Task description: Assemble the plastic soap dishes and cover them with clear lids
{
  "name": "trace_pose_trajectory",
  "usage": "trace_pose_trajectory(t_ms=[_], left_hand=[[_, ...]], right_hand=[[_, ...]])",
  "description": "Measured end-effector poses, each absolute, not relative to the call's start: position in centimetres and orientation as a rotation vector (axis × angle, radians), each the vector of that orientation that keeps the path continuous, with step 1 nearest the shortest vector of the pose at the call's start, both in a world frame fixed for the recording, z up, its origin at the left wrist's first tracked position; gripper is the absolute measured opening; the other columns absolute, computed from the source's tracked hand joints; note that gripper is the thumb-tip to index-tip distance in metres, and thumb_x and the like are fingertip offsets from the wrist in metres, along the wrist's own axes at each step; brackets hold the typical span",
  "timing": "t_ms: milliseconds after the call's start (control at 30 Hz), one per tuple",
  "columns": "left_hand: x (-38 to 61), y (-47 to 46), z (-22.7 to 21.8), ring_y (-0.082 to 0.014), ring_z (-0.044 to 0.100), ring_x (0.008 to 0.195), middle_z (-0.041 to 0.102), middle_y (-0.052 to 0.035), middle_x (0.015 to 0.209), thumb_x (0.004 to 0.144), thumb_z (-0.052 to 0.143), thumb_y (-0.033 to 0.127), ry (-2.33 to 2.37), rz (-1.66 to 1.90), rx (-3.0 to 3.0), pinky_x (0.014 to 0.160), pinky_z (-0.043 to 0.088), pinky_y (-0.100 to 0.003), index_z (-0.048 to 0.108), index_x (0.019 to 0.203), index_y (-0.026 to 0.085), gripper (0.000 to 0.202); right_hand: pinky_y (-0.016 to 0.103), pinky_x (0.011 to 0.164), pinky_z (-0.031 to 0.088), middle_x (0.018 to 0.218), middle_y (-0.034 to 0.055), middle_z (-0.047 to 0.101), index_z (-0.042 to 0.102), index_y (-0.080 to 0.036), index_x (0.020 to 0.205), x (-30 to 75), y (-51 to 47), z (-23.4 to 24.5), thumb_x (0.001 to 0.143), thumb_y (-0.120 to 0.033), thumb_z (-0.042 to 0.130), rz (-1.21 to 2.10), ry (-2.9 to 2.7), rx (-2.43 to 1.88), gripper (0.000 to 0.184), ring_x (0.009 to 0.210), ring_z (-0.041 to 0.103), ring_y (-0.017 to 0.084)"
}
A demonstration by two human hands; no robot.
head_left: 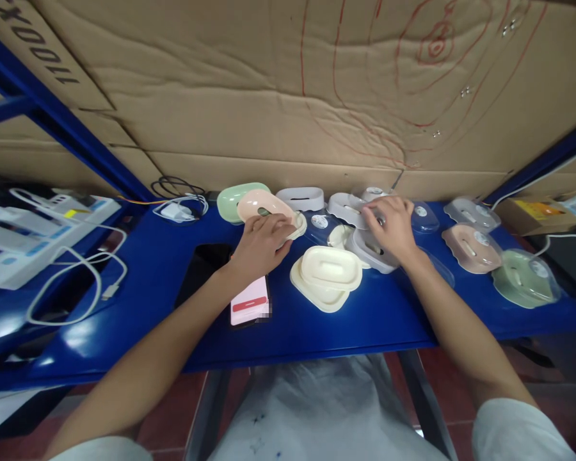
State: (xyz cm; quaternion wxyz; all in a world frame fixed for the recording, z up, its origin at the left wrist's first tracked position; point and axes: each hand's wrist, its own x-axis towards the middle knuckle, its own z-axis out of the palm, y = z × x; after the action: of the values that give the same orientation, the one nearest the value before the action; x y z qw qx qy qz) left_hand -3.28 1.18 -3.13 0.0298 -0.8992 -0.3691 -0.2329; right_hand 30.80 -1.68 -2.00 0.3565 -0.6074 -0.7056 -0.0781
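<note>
My left hand [262, 244] is closed on a pink soap-dish part [262, 204], tilted up beside a cream piece [299, 225]. My right hand [391, 225] rests fingers curled on a grey soap dish [370, 248], its fingertips near a small clear lid [375, 192]. Between my hands sit a stacked cream soap dish [327, 275] and a clear lid [319, 222]. A green dish [236, 198] lies behind my left hand. Two white-grey trays [301, 198] [346, 207] stand further back.
A phone with a pink screen [249, 302] and a dark phone [202, 269] lie on the blue table [355, 320]. At the right are grey [471, 213], pink [471, 247] and green [525, 277] lidded dishes. Chargers and cables [180, 208] lie left. A cardboard wall [288, 89] stands behind.
</note>
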Motion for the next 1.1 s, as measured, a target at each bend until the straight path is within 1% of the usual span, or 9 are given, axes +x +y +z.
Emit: trace_pose_trajectory(t_ms=[167, 433, 600, 700, 833, 900, 967, 1033, 1100], left_hand=[[-3.4, 1.3, -3.3, -0.0351, 0.062, 0.134, 0.067, -0.0151, 0.144, 0.102, 0.056, 0.026, -1.145, -0.713, -2.773, 0.117, 0.041, -0.060, 0.074, 0.126, 0.025, 0.029], [-3.4, 1.2, -3.5, -0.0366, 0.064, 0.131, 0.067, -0.0166, 0.143, 0.104, 0.054, 0.026, -1.115, -0.671, -2.739, 0.115, 0.042, -0.060, 0.075, 0.122, 0.023, 0.027], [-3.4, 1.3, -3.6, -0.0360, 0.062, 0.135, 0.066, -0.0159, 0.143, 0.104, 0.054, 0.027, -1.104, -0.661, -2.743, 0.115, 0.042, -0.059, 0.075, 0.121, 0.024, 0.027], [-3.5, 1.3, -3.7, -0.0374, 0.063, 0.134, 0.067, -0.0178, 0.142, 0.105, 0.054, 0.027, -1.094, -0.670, -2.745, 0.114, 0.043, -0.060, 0.075, 0.122, 0.022, 0.028], [-3.4, 1.3, -3.8, -0.0383, 0.063, 0.134, 0.067, -0.0177, 0.142, 0.103, 0.056, 0.025, -1.094, -0.715, -2.759, 0.115, 0.041, -0.062, 0.077, 0.122, 0.023, 0.028], [-3.4, 1.3, -3.8, -0.0378, 0.063, 0.134, 0.067, -0.0173, 0.142, 0.103, 0.057, 0.025, -1.102, -0.719, -2.756, 0.115, 0.041, -0.061, 0.077, 0.121, 0.023, 0.027], [-3.4, 1.3, -3.7, -0.0373, 0.063, 0.133, 0.067, -0.0173, 0.142, 0.103, 0.057, 0.026, -1.109, -0.700, -2.744, 0.115, 0.042, -0.060, 0.077, 0.120, 0.023, 0.027], [-3.3, 1.3, -3.7, -0.0366, 0.063, 0.133, 0.066, -0.0166, 0.144, 0.103, 0.057, 0.026, -1.121, -0.680, -2.737, 0.115, 0.041, -0.059, 0.076, 0.120, 0.023, 0.026], [-3.3, 1.3, -3.7, -0.0366, 0.063, 0.133, 0.066, -0.0163, 0.144, 0.102, 0.058, 0.026, -1.132, -0.677, -2.749, 0.116, 0.041, -0.060, 0.076, 0.120, 0.023, 0.026]], right_hand=[[0.068, 0.118, 0.029, 0.128, 0.0124, 0.078, 0.076, -0.026, 0.124, 30.3, -1.4, -3.1, 0.103, -0.064, 0.055, -0.028, -1.961, -1.542, 0.048, 0.129, 0.062, 0.040], [0.054, 0.106, 0.050, 0.116, 0.0076, 0.081, 0.078, -0.027, 0.113, 30.8, 0.0, -3.6, 0.099, -0.066, 0.061, 0.085, -1.864, -1.520, 0.044, 0.112, 0.070, 0.032], [0.050, 0.098, 0.055, 0.108, 0.0077, 0.080, 0.077, -0.027, 0.110, 30.7, 0.7, -3.8, 0.100, -0.069, 0.055, 0.098, -1.788, -1.541, 0.049, 0.103, 0.071, 0.031], [0.054, 0.101, 0.052, 0.112, 0.0098, 0.079, 0.075, -0.027, 0.114, 30.3, 0.6, -3.5, 0.103, -0.067, 0.051, 0.072, -1.769, -1.555, 0.048, 0.108, 0.069, 0.033], [0.062, 0.120, 0.035, 0.147, 0.0093, 0.068, 0.073, -0.031, 0.128, 31.4, -0.7, -1.6, 0.101, -0.063, 0.058, -0.063, -1.856, -1.560, 0.045, 0.139, 0.056, 0.037], [0.064, 0.119, 0.033, 0.155, 0.0106, 0.062, 0.069, -0.032, 0.138, 33.5, -1.7, -0.2, 0.100, -0.062, 0.059, -0.181, -1.850, -1.627, 0.049, 0.143, 0.052, 0.039], [0.062, 0.118, 0.034, 0.158, 0.0126, 0.058, 0.065, -0.032, 0.144, 36.8, -2.6, 0.9, 0.101, -0.059, 0.058, -0.287, -1.769, -1.729, 0.051, 0.145, 0.051, 0.038], [0.058, 0.116, 0.036, 0.158, 0.0161, 0.057, 0.065, -0.030, 0.145, 40.9, -3.4, 1.3, 0.101, -0.053, 0.060, -0.419, -1.636, -1.915, 0.050, 0.145, 0.050, 0.036], [0.061, 0.109, 0.037, 0.152, 0.0220, 0.060, 0.068, -0.029, 0.141, 45.0, -4.1, 1.2, 0.095, -0.058, 0.070, -0.533, -1.441, -2.250, 0.054, 0.138, 0.054, 0.039]])
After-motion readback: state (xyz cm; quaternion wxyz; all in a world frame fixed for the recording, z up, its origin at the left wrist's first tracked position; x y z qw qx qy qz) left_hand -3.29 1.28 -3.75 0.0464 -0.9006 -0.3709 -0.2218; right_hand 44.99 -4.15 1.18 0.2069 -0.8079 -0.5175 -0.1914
